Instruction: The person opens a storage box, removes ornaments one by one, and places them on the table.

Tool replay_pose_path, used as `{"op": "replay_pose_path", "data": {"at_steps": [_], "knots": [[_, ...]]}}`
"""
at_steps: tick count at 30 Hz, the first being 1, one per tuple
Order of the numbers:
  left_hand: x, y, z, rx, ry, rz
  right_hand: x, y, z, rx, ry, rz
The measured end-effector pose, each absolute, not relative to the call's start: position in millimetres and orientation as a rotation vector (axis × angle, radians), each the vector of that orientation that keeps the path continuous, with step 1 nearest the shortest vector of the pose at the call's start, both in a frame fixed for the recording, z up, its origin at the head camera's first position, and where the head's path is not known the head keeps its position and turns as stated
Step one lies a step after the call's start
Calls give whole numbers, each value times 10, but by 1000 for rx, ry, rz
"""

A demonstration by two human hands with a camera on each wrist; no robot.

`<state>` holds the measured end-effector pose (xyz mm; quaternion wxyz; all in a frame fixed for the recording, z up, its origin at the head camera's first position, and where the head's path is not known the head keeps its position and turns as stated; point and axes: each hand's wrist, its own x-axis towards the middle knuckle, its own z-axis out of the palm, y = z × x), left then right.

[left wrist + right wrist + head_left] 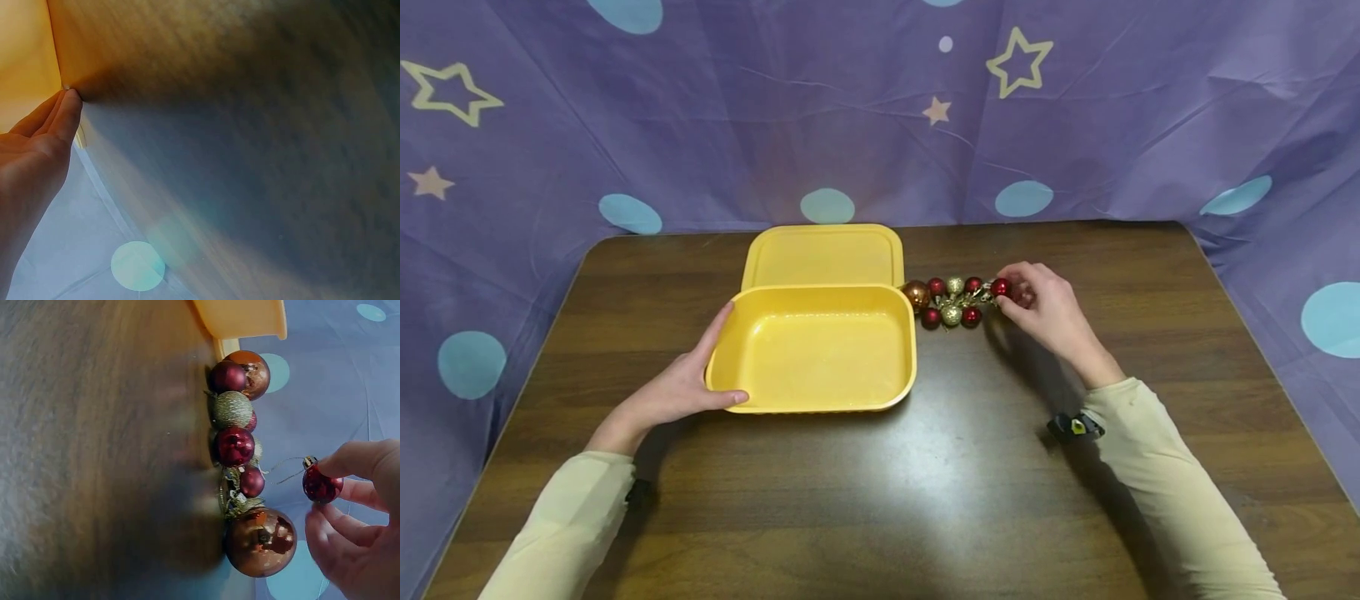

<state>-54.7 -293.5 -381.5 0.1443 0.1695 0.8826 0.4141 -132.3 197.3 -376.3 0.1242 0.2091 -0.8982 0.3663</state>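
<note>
My left hand [681,383] grips the left end of an open yellow plastic container [820,350], thumb on the near rim and fingers along its side. In the left wrist view those fingertips press the container's wall [28,56]. My right hand [1048,308] pinches a small shiny red Christmas bauble [322,485] between thumb and fingers; its metal cap and string loop show. Just beside it, a cluster of red, gold and copper baubles [952,315] lies on the table. In the right wrist view a large copper bauble [260,542] sits at the cluster's near end.
A yellow lid [827,254] lies behind the container, partly covered by it. Beneath everything is a dark wooden table [850,500]. A purple curtain [865,150] with stars and dots hangs along the table's back and sides.
</note>
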Motion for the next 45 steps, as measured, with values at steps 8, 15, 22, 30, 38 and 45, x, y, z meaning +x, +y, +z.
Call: {"op": "replay_pose_path", "data": {"at_steps": [8,15,22,30,38,45], "knots": [[-529,-2927,-3814,485,2539,1197,-1310,1939,-3851,563,-2643,968],[-532,-2931,-3816,494,2524,1207,-1304,1921,-3934,536,-2667,917],[-524,-2930,-3821,481,2522,1212,-1295,1928,-4006,521,-2720,916],[-520,-2934,-3815,475,2519,1209,-1303,1929,-4072,498,-2712,926],[-521,-2937,-3818,473,2506,1221,-1311,1923,-4061,512,-2770,895],[-527,-2931,-3812,476,2520,1207,-1306,1949,-4043,527,-2799,895]]}}
